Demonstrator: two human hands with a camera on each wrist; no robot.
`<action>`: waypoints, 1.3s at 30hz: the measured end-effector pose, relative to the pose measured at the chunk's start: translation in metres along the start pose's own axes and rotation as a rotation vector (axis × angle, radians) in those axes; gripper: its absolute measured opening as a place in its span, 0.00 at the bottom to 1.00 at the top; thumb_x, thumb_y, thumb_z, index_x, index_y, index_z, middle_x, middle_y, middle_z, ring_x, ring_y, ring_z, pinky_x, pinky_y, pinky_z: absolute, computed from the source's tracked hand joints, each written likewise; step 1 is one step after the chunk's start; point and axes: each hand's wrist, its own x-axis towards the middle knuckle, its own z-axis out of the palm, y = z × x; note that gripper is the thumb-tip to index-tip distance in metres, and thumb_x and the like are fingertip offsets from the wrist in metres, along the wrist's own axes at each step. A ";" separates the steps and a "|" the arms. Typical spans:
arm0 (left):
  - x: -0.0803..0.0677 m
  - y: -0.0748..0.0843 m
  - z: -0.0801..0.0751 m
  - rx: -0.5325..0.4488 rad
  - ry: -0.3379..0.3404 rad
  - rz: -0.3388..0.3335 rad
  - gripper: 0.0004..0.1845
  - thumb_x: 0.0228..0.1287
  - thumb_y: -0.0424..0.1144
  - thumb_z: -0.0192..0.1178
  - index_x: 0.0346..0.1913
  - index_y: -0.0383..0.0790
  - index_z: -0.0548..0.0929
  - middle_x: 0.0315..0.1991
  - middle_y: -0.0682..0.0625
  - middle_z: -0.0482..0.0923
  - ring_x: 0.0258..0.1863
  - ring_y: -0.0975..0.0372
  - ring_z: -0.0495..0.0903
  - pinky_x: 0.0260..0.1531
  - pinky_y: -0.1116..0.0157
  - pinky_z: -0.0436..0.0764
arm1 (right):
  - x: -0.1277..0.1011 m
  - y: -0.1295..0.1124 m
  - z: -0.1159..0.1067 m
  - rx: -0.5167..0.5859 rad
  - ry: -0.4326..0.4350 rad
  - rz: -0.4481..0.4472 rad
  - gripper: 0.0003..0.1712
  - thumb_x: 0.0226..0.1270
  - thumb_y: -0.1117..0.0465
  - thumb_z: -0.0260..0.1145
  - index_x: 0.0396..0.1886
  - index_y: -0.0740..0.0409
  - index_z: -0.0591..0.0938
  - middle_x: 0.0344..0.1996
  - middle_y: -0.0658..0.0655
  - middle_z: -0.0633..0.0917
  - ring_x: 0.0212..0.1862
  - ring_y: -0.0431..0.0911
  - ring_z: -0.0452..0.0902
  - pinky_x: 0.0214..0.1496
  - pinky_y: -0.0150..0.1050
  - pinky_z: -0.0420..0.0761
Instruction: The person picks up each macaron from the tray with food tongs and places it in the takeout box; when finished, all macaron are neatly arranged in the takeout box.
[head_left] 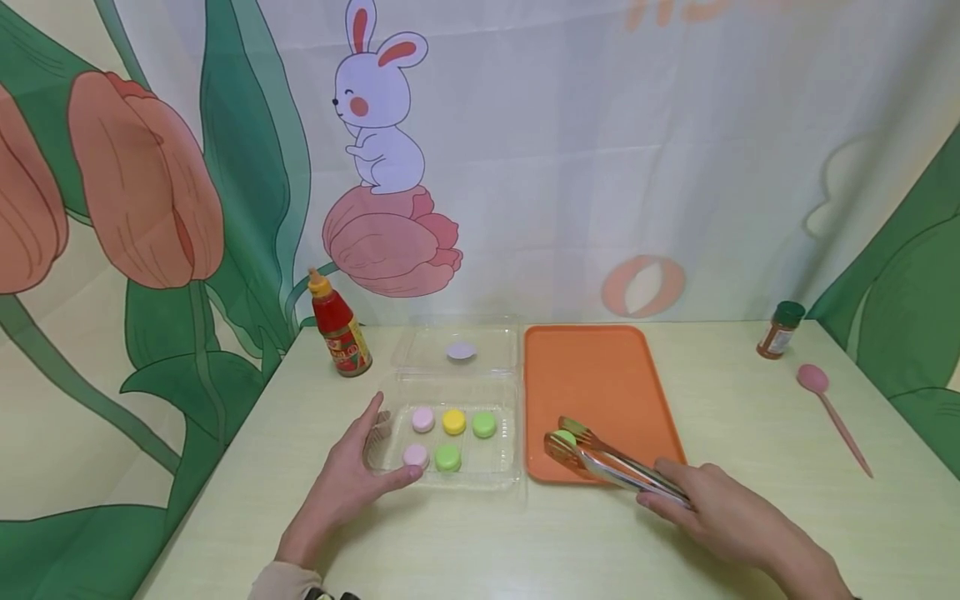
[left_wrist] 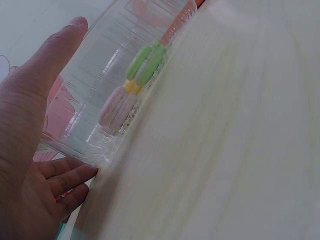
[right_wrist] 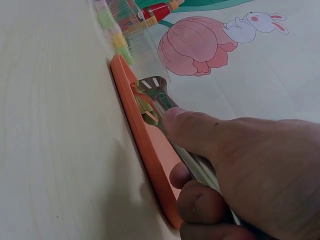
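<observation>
My right hand (head_left: 723,508) grips metal tongs (head_left: 630,471). Between the slotted tong ends is a green macaron (head_left: 566,437), at the near left part of the orange tray (head_left: 600,367); in the right wrist view the tong head partly covers it. My left hand (head_left: 345,467) holds the near left corner of a clear plastic container (head_left: 513,475), thumb along the front and fingers at the left side. Inside the container lie several macarons: pink (head_left: 423,419), yellow (head_left: 453,422) and green (head_left: 448,457). Its hinged lid (head_left: 420,346) lies back, away from me.
A red sauce bottle (head_left: 342,329) with a yellow cap stands behind the container's left side. To the far right are a small spice jar (head_left: 781,330) with a green lid and a pink spoon (head_left: 836,421). A printed curtain (head_left: 525,167) hangs along the table's back edge.
</observation>
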 end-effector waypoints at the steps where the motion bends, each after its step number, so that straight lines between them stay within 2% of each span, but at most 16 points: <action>1: 0.000 0.000 0.000 0.000 0.000 -0.001 0.69 0.45 0.65 0.80 0.85 0.64 0.45 0.80 0.50 0.60 0.79 0.50 0.59 0.76 0.38 0.57 | 0.000 0.000 -0.001 -0.002 0.000 -0.002 0.17 0.75 0.34 0.59 0.39 0.40 0.75 0.18 0.38 0.68 0.21 0.32 0.63 0.22 0.30 0.66; 10: 0.002 0.000 -0.001 0.010 0.000 -0.002 0.69 0.45 0.67 0.79 0.84 0.65 0.44 0.80 0.50 0.59 0.79 0.50 0.60 0.75 0.37 0.57 | 0.000 -0.001 -0.015 -0.027 0.094 -0.090 0.10 0.79 0.42 0.61 0.40 0.40 0.77 0.18 0.35 0.69 0.20 0.30 0.64 0.21 0.29 0.69; 16: 0.002 -0.002 -0.002 0.014 0.000 -0.004 0.69 0.45 0.67 0.79 0.84 0.69 0.43 0.80 0.50 0.60 0.78 0.50 0.61 0.75 0.37 0.57 | 0.007 -0.012 -0.025 -0.046 0.127 -0.125 0.10 0.78 0.42 0.61 0.39 0.40 0.76 0.18 0.35 0.68 0.18 0.29 0.62 0.19 0.28 0.66; 25: 0.000 0.000 -0.003 -0.002 0.001 -0.001 0.68 0.45 0.66 0.80 0.83 0.69 0.44 0.80 0.50 0.60 0.78 0.50 0.62 0.76 0.38 0.58 | 0.028 -0.037 -0.034 -0.063 0.084 -0.153 0.16 0.78 0.38 0.59 0.34 0.39 0.71 0.17 0.35 0.63 0.19 0.30 0.58 0.21 0.27 0.61; 30: 0.000 0.001 -0.001 0.000 -0.001 -0.010 0.68 0.45 0.66 0.80 0.84 0.66 0.45 0.80 0.49 0.60 0.78 0.50 0.62 0.75 0.37 0.58 | 0.042 -0.053 -0.028 -0.045 0.003 -0.167 0.19 0.77 0.36 0.58 0.33 0.41 0.71 0.20 0.37 0.65 0.21 0.31 0.60 0.23 0.28 0.63; 39: 0.000 0.000 -0.001 0.000 -0.001 -0.011 0.68 0.45 0.67 0.79 0.83 0.72 0.43 0.80 0.51 0.59 0.79 0.51 0.61 0.75 0.37 0.58 | 0.062 -0.081 -0.024 -0.077 -0.128 -0.208 0.20 0.78 0.35 0.57 0.36 0.44 0.73 0.19 0.41 0.68 0.19 0.33 0.61 0.23 0.31 0.63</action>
